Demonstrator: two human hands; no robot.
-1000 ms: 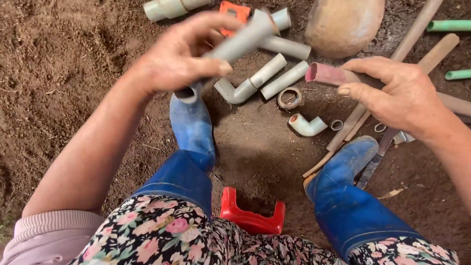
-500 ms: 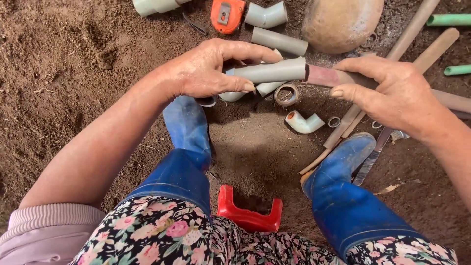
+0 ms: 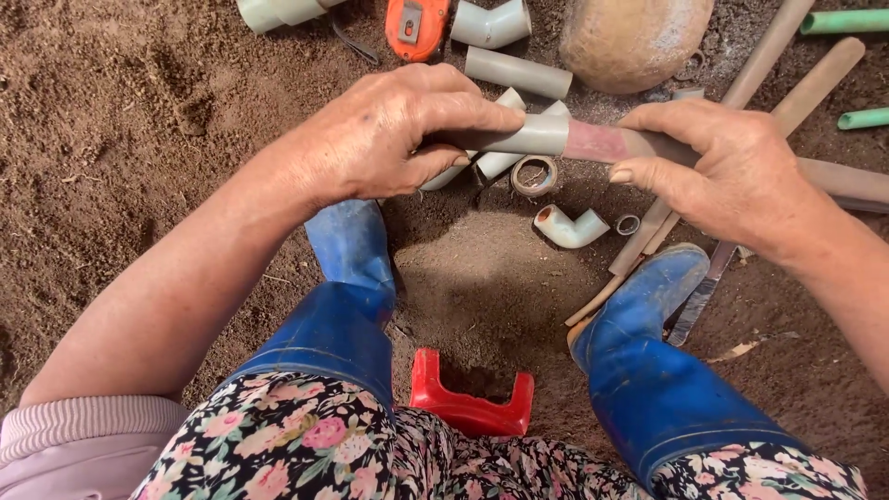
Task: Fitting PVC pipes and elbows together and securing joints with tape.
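My left hand (image 3: 398, 134) grips a short grey pipe piece (image 3: 528, 137) and holds it level. Its open end sits over the reddish end of a longer brownish pipe (image 3: 602, 143), which my right hand (image 3: 722, 171) clasps from the right. The two pipes meet in a straight line between my hands, above bare soil. Below them lie a white elbow fitting (image 3: 567, 227), a ring-shaped fitting (image 3: 534, 174) and a small ring (image 3: 628, 224).
Blue rubber boots (image 3: 352, 278) (image 3: 648, 352) frame a red stool edge (image 3: 468, 403). Further back lie grey pipe pieces (image 3: 519, 72), an elbow (image 3: 491, 23), an orange tape measure (image 3: 415, 26), a round stone (image 3: 634, 37), long wooden sticks (image 3: 778, 93), green pipes (image 3: 847, 20) and a blade (image 3: 694, 301).
My left hand brought the grey pipe piece down from a raised tilt to level. It then slid the piece onto the reddish end of the pipe held by my right hand.
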